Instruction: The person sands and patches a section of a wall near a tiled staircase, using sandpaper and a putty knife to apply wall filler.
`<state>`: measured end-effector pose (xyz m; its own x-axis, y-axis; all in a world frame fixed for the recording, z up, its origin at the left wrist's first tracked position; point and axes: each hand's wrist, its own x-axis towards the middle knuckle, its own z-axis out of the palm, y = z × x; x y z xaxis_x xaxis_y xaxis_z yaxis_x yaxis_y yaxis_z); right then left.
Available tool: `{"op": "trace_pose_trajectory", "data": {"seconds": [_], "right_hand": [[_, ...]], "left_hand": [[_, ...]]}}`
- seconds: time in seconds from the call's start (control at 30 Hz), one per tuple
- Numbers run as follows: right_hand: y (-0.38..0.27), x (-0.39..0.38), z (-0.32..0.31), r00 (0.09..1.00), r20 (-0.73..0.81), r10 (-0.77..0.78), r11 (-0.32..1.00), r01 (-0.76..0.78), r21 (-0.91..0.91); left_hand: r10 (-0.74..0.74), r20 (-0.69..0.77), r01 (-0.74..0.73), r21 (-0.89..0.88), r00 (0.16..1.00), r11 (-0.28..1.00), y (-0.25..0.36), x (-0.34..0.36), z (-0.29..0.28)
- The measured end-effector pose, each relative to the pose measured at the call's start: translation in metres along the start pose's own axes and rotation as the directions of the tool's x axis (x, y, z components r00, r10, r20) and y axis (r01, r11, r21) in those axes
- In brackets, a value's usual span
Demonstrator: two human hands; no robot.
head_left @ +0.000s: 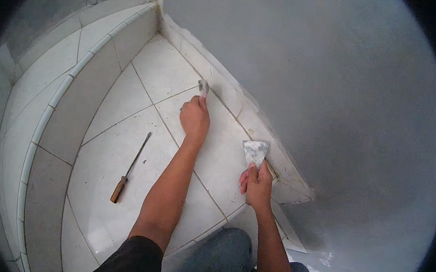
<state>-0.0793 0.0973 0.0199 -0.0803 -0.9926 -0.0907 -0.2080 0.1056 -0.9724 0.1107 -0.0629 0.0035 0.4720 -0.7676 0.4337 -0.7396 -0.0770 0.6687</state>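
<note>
My left hand [195, 116] is closed round a small pale-handled tool [203, 87], its grey head near the seam where the white tiled tread [142, 60] meets the tiled skirting [236, 94]; I cannot make out what kind of tool it is. My right hand [256, 186] grips a putty knife [255, 151] whose wide, stained blade points up, over or against the skirting's lower part. A screwdriver [120, 187] with an amber handle and a long thin shaft lies on the tiles left of my left arm.
A curved tiled riser [96, 72] rises on the left, with a higher step [39, 93] behind it. A grey plastered wall [351, 105] fills the right side. My bent knee [214, 257] is at the bottom, and small crumbs lie on the tread.
</note>
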Motion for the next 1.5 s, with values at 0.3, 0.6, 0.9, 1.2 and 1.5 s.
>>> {"op": "trace_pose_trajectory", "data": {"seconds": [0.3, 0.6, 0.9, 1.2, 1.5], "right_hand": [[-0.026, 0.012, 0.010, 0.990, 0.029, 0.137, 0.990, -0.137, 0.019], [-0.060, 0.105, 0.080, 0.965, 0.190, 0.178, 0.919, -0.232, 0.319], [-0.076, 0.193, 0.158, 0.980, 0.090, 0.176, 0.895, -0.198, 0.399], [-0.087, 0.192, 0.165, 0.979, 0.067, 0.191, 0.880, -0.201, 0.431], [-0.085, 0.201, 0.162, 0.974, 0.069, 0.214, 0.868, -0.222, 0.445]], "left_hand": [[-0.185, 0.039, 0.173, -0.578, 0.982, 0.797, -0.026, 0.027, -0.015], [-0.308, 0.026, 0.211, -0.782, 0.951, 0.587, -0.043, 0.034, -0.003], [-0.441, -0.008, 0.261, -0.796, 0.898, 0.546, -0.031, 0.039, -0.013], [-0.435, -0.065, 0.231, -0.772, 0.898, 0.592, -0.030, 0.040, -0.015], [-0.410, -0.048, 0.240, -0.747, 0.911, 0.620, -0.027, 0.037, -0.017]]}}
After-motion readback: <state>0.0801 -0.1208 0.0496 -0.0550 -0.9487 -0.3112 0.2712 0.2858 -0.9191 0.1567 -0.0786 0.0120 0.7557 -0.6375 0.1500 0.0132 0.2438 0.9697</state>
